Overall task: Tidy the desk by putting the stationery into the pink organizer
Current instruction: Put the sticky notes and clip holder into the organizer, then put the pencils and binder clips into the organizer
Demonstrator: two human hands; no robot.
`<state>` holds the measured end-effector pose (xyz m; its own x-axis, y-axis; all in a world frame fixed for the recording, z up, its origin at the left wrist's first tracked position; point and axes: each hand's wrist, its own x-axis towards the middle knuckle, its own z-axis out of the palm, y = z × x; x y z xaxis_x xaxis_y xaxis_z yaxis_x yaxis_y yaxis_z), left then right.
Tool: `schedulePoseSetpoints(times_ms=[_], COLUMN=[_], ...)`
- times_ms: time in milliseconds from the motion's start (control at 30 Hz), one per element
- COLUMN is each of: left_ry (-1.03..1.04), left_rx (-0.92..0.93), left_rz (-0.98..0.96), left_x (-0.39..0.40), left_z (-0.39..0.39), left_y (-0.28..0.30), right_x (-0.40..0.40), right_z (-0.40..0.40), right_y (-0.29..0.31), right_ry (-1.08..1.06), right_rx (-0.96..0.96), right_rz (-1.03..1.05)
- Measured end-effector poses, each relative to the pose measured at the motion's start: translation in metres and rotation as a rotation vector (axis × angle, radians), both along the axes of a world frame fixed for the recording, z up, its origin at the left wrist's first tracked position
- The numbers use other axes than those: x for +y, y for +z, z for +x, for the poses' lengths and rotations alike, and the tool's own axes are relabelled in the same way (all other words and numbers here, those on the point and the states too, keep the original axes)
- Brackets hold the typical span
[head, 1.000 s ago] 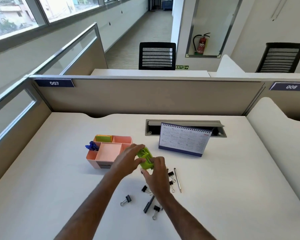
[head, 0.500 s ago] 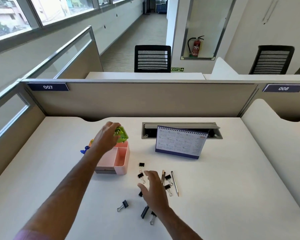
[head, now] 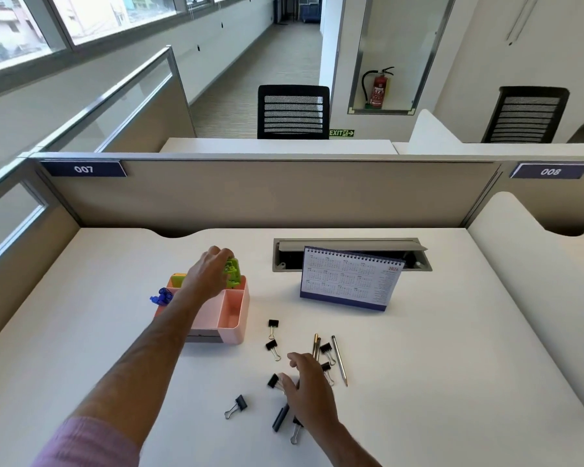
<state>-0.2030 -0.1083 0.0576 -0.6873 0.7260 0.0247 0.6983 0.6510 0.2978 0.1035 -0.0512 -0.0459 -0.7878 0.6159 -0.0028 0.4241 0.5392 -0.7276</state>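
The pink organizer (head: pixel 234 321) stands left of centre on the white desk. My left hand (head: pixel 207 274) holds a green stapler (head: pixel 232 272) over its back right compartment. Blue items (head: pixel 161 295) stick out of its left side, and a green pad (head: pixel 177 280) sits at its back left. My right hand (head: pixel 304 388) hovers low over several black binder clips (head: pixel 273 326), fingers spread, touching or nearly touching one clip (head: pixel 273 381). A gold pen (head: pixel 315 345), a silver pen (head: pixel 339 360) and a dark pen (head: pixel 280 417) lie beside that hand.
A desk calendar (head: pixel 349 279) stands behind the clips, in front of an open cable tray (head: pixel 348 246). Beige partition panels (head: pixel 250 193) close the desk at the back and left. A lone binder clip (head: pixel 236 406) lies nearer the front edge.
My left hand carried the green stapler from the desk centre up and left to the organizer's back. My right hand let go of it and dropped back over the clips.
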Motion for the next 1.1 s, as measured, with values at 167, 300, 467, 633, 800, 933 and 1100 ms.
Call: schedulePoseSetpoints(times_ms=[167,300,467,633,800,933,1100], left_ry=[0.006,0.057,0.097,0.123,0.240,0.229,0.226], left_rx=[-0.077,-0.115,-0.163,-0.110,-0.076,-0.069,-0.116], left_rz=[-0.007,0.018,0.058,0.107,0.367,0.504,0.553], left_x=[0.005,0.009,0.008,0.001,-0.006,-0.016,-0.037], left_z=[0.010,0.015,0.020,0.031,0.069,0.120,0.178], left_y=[-0.023,-0.030,-0.036,-0.040,-0.034,-0.034,-0.050], right_x=[-0.002,-0.003,-0.003,0.014,0.035,0.040,0.046], right_z=[0.001,0.001,0.000,0.009,0.028,0.031,0.033], right_y=[-0.004,-0.008,-0.011,-0.012,-0.015,-0.014,-0.012], right_ry=[0.022,0.035,0.038,-0.164,-0.113,0.093,0.242], right_rx=[-0.039,-0.070,-0.129,-0.132,-0.222,-0.356,-0.396], right_rz=[0.001,0.005,0.005,-0.010,0.041,0.193,0.348])
